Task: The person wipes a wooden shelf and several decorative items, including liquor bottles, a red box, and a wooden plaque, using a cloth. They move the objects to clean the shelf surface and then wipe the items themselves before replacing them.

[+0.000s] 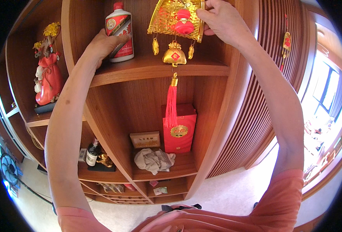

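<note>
My left hand (pixel 108 46) is wrapped around the lower part of a large white liquor bottle (pixel 126 29) with a red cap, upright on the upper wooden shelf (pixel 159 72). My right hand (pixel 220 20) pinches the right edge of a gold woven fan-shaped ornament (pixel 162 20) bearing red lantern shapes. Small gold peanut-shaped charms and a gold money-bag charm (pixel 174 56) dangle beneath it, and a red tassel (pixel 171 104) hangs down in front of the shelf's edge. The ornament's top is cut off by the picture's edge.
In the compartment below are a red gift box (pixel 185 139), a small framed plaque (pixel 145 139) and a crumpled cloth (pixel 153 160). To the left stand a red figurine (pixel 47 81) and a dark wine bottle (pixel 92 153). A floor fan (pixel 9 169) is at far left; slatted panelling (pixel 246 116) is at right.
</note>
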{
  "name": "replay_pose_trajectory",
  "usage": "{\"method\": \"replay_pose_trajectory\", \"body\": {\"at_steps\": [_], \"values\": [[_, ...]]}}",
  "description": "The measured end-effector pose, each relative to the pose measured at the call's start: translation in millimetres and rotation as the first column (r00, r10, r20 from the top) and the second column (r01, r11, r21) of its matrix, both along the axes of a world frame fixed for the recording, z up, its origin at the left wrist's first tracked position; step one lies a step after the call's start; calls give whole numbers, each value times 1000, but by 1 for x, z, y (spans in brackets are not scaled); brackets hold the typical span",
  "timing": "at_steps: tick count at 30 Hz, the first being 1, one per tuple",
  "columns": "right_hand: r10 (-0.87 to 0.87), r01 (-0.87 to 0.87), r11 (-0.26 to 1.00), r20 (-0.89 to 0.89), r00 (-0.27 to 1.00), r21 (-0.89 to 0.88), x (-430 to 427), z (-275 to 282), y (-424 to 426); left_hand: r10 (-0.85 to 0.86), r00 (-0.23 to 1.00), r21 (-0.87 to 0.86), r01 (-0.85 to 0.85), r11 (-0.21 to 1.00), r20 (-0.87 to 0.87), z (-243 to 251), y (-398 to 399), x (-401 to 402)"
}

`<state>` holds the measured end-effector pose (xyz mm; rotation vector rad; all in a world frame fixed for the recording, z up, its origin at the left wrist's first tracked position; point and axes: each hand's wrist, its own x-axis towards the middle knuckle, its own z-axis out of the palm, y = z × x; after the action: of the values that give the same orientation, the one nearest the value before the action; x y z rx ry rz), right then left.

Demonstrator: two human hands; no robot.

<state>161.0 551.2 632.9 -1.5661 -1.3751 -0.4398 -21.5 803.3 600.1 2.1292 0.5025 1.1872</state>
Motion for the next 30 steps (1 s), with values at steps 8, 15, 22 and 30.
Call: {"method": "replay_pose_trajectory", "body": {"at_steps": [8, 15, 22, 30], "values": [[146, -147, 987, 21, 989, 67, -11, 5, -22, 167, 790, 394, -462, 795, 589, -35, -68, -16], [117, -117, 993, -6, 993, 23, -30, 1, -47, -135, 907, 73, 116, 991, 399, -62, -143, -20], [148, -149, 989, 81, 986, -2, 2, -26, -26, -236, 942, 1, 243, 970, 238, -71, -141, -14], [201, -201, 977, 15, 980, 76, 12, -48, -5, -42, 987, 62, 33, 998, 156, -78, -129, -13]]}}
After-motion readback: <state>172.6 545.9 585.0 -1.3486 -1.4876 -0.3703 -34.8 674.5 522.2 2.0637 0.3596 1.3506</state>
